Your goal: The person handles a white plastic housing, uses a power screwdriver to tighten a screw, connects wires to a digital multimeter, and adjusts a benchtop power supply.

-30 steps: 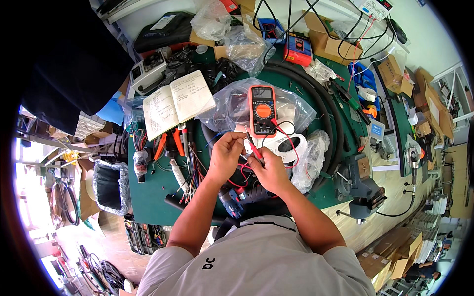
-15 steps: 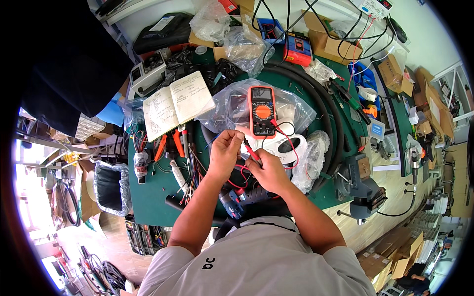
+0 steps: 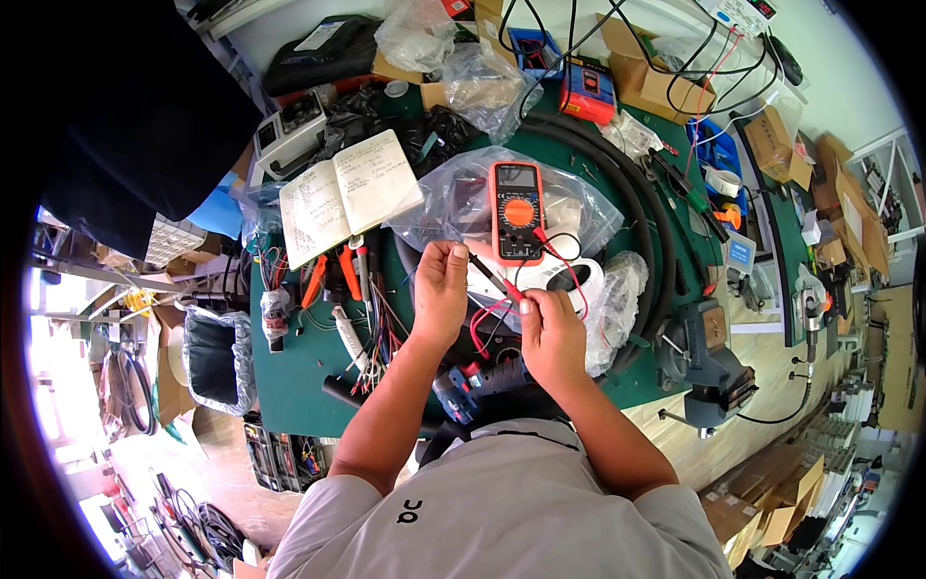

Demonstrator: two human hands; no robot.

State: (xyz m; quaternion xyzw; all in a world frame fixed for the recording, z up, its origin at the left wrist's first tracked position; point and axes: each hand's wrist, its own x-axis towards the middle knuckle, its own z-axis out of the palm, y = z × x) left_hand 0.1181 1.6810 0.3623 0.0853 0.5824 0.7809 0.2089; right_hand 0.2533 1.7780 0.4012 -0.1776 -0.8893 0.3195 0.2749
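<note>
An orange-framed multimeter point(image 3: 518, 214) lies face up on clear plastic packaging point(image 3: 449, 198), with red and black leads coming from its lower end. Between my hands, a red test probe point(image 3: 509, 288) with a black front part slants down to the right. My left hand point(image 3: 444, 289) is pinched at the upper tip of the probe. My right hand point(image 3: 553, 338) is closed around its red lower end, thumb pointing up. A red lead point(image 3: 479, 333) loops below the probe. White plastic parts point(image 3: 588, 294) sit behind my right hand.
An open notebook point(image 3: 352, 198) lies left of the meter, above orange-handled pliers point(image 3: 349, 273) and loose wires. Thick black hose point(image 3: 641, 207) curves along the right. A bench vise point(image 3: 709, 362) stands at the right edge. A blue power drill point(image 3: 458, 391) lies close to my body.
My right hand has moved slightly right and down, away from my left, showing more of the probe. My left hand has risen slightly, and the probe's black front part shows more clearly.
</note>
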